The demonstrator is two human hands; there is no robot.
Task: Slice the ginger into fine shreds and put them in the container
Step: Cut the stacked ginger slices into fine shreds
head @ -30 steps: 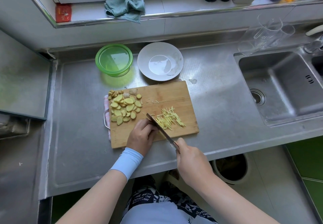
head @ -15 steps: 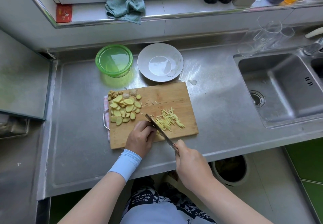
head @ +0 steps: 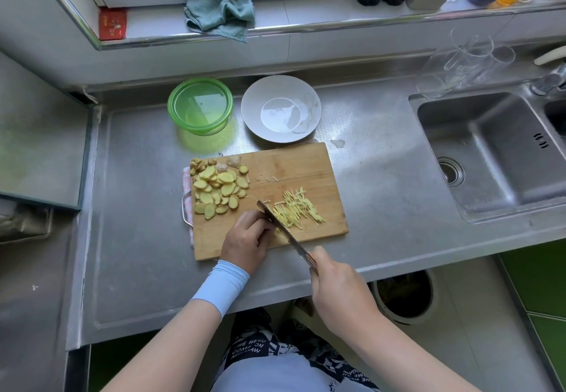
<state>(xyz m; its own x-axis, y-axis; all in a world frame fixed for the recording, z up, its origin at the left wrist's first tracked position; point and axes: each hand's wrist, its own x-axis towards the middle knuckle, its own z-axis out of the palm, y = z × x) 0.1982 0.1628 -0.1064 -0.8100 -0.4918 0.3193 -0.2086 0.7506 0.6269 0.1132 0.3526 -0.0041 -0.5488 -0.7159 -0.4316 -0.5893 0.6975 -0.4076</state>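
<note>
Centre frame: knife [head: 284, 233] is clamped in right hand [head: 340, 293] grip; ginger [head: 276, 230] is pinned under left hand [head: 248, 241] curled grip, beside shreds [head: 298, 209].

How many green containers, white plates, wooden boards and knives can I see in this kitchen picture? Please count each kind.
Green container: 1
White plate: 1
Wooden board: 1
Knife: 1
Total: 4
</note>
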